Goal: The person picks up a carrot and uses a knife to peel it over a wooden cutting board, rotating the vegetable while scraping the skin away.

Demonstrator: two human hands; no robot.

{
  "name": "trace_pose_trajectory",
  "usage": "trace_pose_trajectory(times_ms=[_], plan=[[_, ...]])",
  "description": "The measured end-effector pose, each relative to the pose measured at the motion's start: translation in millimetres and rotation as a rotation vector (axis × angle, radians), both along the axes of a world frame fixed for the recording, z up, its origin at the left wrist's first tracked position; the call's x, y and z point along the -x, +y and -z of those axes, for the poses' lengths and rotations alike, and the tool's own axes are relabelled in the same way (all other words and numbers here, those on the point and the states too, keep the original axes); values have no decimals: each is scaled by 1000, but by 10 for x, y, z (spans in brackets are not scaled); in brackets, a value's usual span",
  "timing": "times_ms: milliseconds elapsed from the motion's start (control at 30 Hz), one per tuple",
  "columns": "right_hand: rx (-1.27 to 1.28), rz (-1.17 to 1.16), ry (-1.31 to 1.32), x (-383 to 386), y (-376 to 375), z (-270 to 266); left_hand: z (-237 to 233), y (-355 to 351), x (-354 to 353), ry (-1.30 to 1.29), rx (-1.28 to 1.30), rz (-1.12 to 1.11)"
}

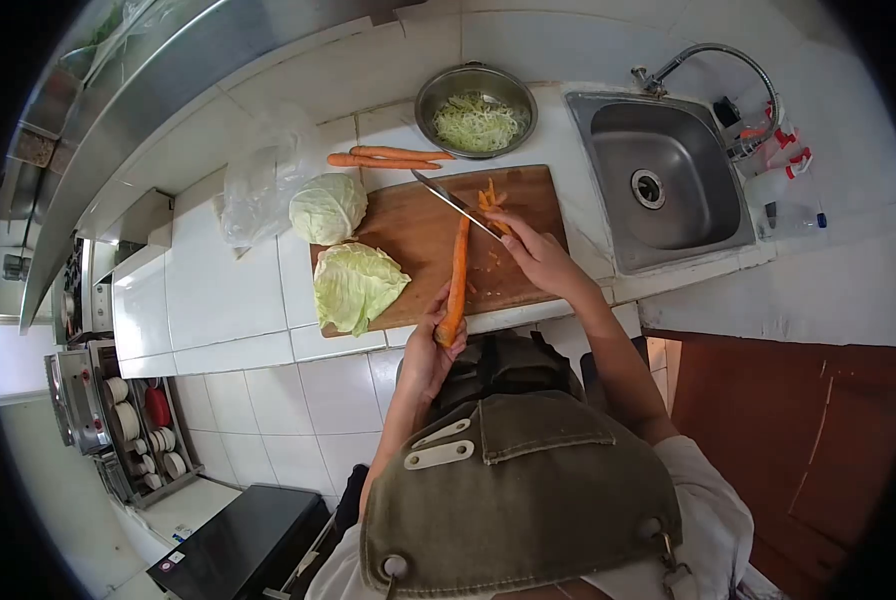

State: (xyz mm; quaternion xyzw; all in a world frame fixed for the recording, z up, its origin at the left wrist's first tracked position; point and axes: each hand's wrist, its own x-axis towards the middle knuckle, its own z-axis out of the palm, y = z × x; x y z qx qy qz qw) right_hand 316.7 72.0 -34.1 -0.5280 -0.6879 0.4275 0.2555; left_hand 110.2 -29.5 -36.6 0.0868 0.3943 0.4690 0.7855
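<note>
My left hand (436, 335) is closed around the thick end of a carrot (458, 275), whose thin end points away from me over the wooden cutting board (408, 215). In my right hand (536, 252) is a knife (453, 203), its blade slanting up to the left across the carrot's far end. Orange carrot peelings (491, 196) lie in a small heap on the board beside the blade, with small bits scattered nearer my right hand. At the board's left side rest a cabbage head (329, 209) and a loose cabbage leaf (358, 287).
Behind the board, more carrots (388, 158) lie near a metal bowl (476, 72) of shredded cabbage (476, 122). A clear plastic bag (263, 185) sits to the left. On the right are a steel sink (658, 150), a faucet (713, 48) and several bottles (776, 180).
</note>
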Motion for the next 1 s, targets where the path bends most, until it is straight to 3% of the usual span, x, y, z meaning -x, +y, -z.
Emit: trace_pose_trajectory(times_ms=[100, 167, 400, 533, 700, 733, 800, 867, 933, 1000], plan=[[83, -55, -51, -16, 4, -11, -47, 31, -7, 7, -7, -5], [-41, 37, -83, -47, 31, 236, -26, 50, 14, -19, -38, -2], [69, 108, -146, 13, -41, -31, 3, 151, 22, -158, -74, -74], [-7, 25, 31, 63, -160, -125, 1, 212, -1, -200, -35, -104], [32, -139, 168, 159, -394, -458, 190, 303, 0, -502, -53, 12], [8, -191, 123, 180, -454, -572, 154, 307, -33, -501, -53, 11], [-15, -242, 78, 219, -564, -662, 28, 311, -120, -260, -25, -84], [-178, -273, -53, 249, -656, -683, -5, 330, -102, -405, 93, -115], [-259, -251, -109, 264, -705, -658, -15, 333, -93, -458, -123, -4], [-273, -254, -207, 265, -717, -677, 10, 354, -78, -523, -137, 38]])
